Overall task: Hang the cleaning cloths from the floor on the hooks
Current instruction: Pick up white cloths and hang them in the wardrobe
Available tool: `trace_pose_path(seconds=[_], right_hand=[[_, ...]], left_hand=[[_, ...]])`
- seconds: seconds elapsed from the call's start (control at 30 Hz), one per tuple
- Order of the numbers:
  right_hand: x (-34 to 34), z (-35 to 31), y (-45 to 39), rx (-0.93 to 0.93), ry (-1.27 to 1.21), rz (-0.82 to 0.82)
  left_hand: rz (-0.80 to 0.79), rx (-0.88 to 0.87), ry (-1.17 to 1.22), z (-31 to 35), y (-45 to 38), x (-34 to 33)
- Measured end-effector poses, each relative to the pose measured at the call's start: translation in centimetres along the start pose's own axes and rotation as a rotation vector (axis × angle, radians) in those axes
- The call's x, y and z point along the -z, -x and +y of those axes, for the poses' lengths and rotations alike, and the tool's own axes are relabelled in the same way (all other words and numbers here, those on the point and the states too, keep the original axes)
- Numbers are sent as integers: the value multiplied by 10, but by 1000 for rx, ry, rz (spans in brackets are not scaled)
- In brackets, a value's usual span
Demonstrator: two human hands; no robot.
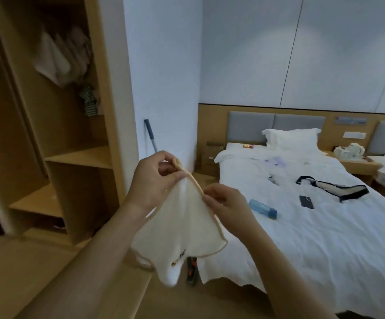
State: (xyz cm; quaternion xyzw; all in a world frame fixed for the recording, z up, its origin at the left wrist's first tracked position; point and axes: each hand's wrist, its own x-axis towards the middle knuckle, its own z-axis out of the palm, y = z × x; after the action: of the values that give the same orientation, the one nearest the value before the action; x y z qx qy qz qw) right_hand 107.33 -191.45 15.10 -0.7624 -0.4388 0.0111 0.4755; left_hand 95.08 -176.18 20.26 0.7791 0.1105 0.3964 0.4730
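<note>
A cream cleaning cloth (177, 231) with a tan hem and a small yellow-black logo hangs in front of me, held up in both hands. My left hand (151, 178) pinches its top corner and the hanging loop. My right hand (226, 203) grips the hem a little lower on the right. Several pale cloths (60, 58) hang high inside the open wooden wardrobe (76, 157) at the upper left; the hooks themselves are hidden behind them.
A white bed (313, 226) fills the right side, with a blue bottle (263, 208), a phone (306, 201) and a dark-trimmed bag (334, 188) on it. A mop handle (150, 135) leans on the white wall. A dark tool (191, 271) lies on the wooden floor.
</note>
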Motion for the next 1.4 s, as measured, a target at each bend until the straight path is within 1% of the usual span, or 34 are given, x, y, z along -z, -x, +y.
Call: trace_pose_path(seconds=[0.17,0.23,0.4,0.53,0.63,0.77,0.93,1.07,1.23,1.3,1.4], right_hand=[[-69,-76,-35,103,-307,-47],[-95,-100,-45,72,-405,-51],[-156,-151,-63,44,-536,-90],[-200,-185,-79,-77,-646,-188],[-231,-207,-92,-138,-684,-260],[-271,-232,-109,-111,-684,-266],[-312,-260,-132,-30,-718,-203],[-340,-271,-160,18,-689,-175],[-373,-276,-210,103,-661,-169],[-386,-275,-234,136,-671,-179],[-405,-274,-277,137,-722,-194]], left_hand=[[35,-75,-127,-9,4,71],[57,-97,-149,-13,8,101],[169,-93,-201,-30,11,176],[221,-89,-305,-46,7,234],[269,-85,-370,-56,2,272],[262,-82,-386,-67,-4,317],[303,-58,-407,-84,-16,363],[338,-29,-390,-102,-36,388],[375,-31,-446,-125,-76,409],[416,-45,-492,-134,-96,416],[493,-58,-525,-148,-135,430]])
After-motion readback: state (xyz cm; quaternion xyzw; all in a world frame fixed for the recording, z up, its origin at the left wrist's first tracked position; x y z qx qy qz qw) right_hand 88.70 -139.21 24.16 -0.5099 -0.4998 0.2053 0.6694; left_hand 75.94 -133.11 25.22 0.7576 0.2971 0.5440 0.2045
